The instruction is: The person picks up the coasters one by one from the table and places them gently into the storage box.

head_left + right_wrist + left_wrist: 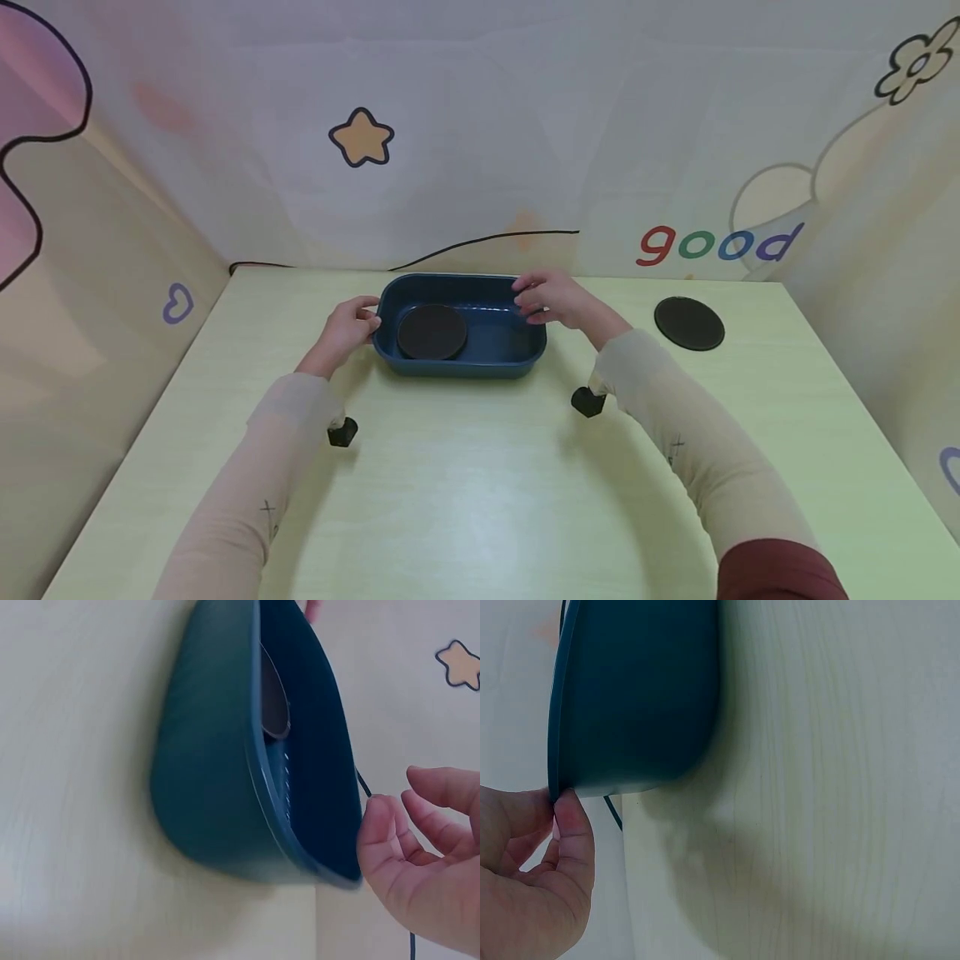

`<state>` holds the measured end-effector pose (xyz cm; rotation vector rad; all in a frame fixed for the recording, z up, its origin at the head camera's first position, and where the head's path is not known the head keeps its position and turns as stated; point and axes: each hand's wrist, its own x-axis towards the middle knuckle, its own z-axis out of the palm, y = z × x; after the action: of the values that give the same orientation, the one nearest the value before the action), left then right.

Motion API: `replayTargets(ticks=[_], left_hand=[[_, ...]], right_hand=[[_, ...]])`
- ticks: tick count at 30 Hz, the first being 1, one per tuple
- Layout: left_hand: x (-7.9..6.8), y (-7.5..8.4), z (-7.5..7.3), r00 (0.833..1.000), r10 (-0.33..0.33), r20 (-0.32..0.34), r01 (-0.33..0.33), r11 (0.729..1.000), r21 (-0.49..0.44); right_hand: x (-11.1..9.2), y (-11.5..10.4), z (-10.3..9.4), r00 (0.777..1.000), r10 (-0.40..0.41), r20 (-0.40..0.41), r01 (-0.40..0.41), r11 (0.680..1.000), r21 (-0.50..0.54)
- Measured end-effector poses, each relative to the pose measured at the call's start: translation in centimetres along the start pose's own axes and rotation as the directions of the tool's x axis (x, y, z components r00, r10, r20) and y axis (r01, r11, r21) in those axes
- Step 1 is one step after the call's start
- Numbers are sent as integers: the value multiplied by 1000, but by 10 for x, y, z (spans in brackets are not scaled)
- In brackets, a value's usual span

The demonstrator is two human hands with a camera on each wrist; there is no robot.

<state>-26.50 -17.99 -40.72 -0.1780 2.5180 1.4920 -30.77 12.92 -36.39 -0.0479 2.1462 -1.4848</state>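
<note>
A dark blue rectangular basin (487,367) with rounded corners sits toward the back of the table. Inside it, at the left, lies a black round disc (432,332); the right wrist view shows part of that disc (274,705) leaning at an angle. My left hand (347,332) is at the basin's left end, and in the left wrist view its thumb and finger pinch the rim. Over the right end of the basin is my right hand (553,298), its fingers loosely bent and nothing between them. Its thumb (379,821) is right beside the rim in the right wrist view.
A second black disc (689,323) lies flat on the pale table (465,483), right of the basin. Printed cloth (465,150) stands behind the table and along both sides. A small black piece hangs under each wrist.
</note>
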Motion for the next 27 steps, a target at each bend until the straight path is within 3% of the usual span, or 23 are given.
replayTargets(ticks=[10, 17, 27], left_hand=[[1, -4, -1, 1000, 1, -10, -1, 1000, -4], [2, -4, 0, 1000, 3, -13, -3, 1000, -7], [2, -2, 2, 1000, 2, -9, -2, 1000, -17]], right_hand=[[-13, 17, -42, 996, -56, -63, 51, 995, -81], [-19, 37, -68, 989, -34, -146, 19, 994, -106], [-29, 59, -96, 961, -14, -276, -24, 991, -134]])
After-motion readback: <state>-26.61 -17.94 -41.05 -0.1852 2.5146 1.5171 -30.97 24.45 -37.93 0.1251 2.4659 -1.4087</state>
